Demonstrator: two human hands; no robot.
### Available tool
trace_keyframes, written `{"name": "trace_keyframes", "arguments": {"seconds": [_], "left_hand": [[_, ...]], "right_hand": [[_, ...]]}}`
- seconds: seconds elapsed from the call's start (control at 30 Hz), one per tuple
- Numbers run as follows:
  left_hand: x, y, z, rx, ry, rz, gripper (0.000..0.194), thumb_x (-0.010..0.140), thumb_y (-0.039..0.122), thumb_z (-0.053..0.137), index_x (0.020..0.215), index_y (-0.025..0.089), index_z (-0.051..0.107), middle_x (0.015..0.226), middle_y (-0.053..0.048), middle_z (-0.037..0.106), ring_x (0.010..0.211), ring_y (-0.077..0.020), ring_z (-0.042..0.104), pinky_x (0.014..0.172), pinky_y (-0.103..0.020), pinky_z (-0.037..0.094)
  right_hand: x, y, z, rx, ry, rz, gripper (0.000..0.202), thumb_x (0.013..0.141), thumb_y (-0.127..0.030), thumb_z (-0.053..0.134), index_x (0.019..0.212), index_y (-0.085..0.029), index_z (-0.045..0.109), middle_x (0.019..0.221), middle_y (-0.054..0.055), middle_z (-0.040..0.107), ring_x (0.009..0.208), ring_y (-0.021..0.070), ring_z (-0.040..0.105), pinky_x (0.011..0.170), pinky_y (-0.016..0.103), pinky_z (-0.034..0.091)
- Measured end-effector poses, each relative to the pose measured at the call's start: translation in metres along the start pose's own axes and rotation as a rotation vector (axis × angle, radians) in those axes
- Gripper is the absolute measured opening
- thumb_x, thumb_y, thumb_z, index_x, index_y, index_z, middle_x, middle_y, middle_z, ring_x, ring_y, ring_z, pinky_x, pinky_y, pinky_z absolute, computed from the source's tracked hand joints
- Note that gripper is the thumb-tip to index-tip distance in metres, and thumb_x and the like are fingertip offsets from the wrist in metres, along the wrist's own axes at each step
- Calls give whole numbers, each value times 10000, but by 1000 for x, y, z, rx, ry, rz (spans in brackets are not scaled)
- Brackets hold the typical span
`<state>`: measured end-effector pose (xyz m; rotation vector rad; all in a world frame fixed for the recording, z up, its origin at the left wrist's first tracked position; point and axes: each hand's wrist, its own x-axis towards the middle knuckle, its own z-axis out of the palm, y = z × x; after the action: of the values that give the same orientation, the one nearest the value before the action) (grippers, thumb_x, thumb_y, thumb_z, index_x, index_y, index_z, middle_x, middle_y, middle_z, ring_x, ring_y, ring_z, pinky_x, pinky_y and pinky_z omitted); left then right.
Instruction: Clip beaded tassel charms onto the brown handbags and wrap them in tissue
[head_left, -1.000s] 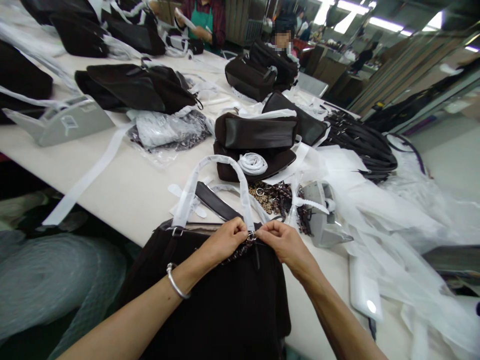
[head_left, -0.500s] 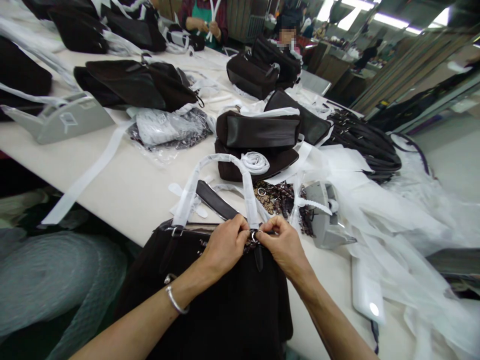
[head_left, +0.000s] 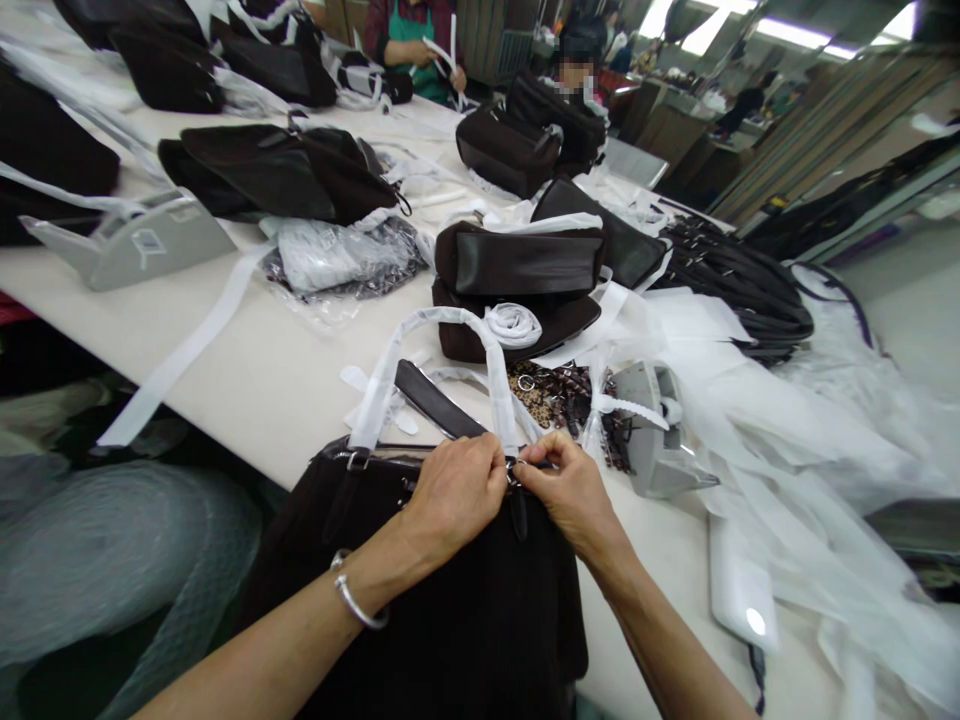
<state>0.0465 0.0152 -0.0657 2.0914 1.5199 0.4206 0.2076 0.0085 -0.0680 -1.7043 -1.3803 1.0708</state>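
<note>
A dark handbag stands upright in front of me, its top handle wrapped in white paper. At the base of the handle's right end, my right hand pinches a small metal ring between thumb and fingers. My left hand is closed right beside it at the bag's top edge, and its fingertips hide what they hold. Below the ring hangs a short dark strap tab. Behind the bag's top edge a black strap slants upward.
Patterned pieces with metal rings lie behind the bag, beside a grey tape dispenser. More dark handbags and white paper sheets cover the table. A bubble wrap roll sits below left. A co-worker handles white strips across the table.
My left hand has turned slightly and shifted a little right, closer to the ring. My right hand keeps its pinch. Across the table, the co-worker's hands have moved apart.
</note>
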Motion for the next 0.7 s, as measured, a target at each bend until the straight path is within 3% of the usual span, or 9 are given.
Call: {"name": "trace_keyframes", "arguments": {"seconds": [0.53,0.63,0.7], "left_hand": [[7,3,5,-15,15,-35,117,888,222,484,842,211,591,822,-42,688,789,-220,631,672,-302,386],[7,4,6,-75,24,-51,109,872,207,499,825,208,597,818,-38,682,782,-207,620,672,-294,386],[6,4,8,-167,29,-75,109,863,197,504,808,207,598,800,-24,675,752,-185,611,664,-281,385]], "right_hand": [[-2,-5,-2,-3,15,17,173,674,-274,724,734,-185,589,755,2,640,726,160,582,674,264,438],[-3,-3,-3,132,-23,104,216,707,-353,721,771,-179,610,721,-4,636,575,109,522,531,230,397],[-3,2,-5,266,-78,213,273,754,-432,676,854,-182,630,707,-13,639,420,61,384,394,217,278]]}}
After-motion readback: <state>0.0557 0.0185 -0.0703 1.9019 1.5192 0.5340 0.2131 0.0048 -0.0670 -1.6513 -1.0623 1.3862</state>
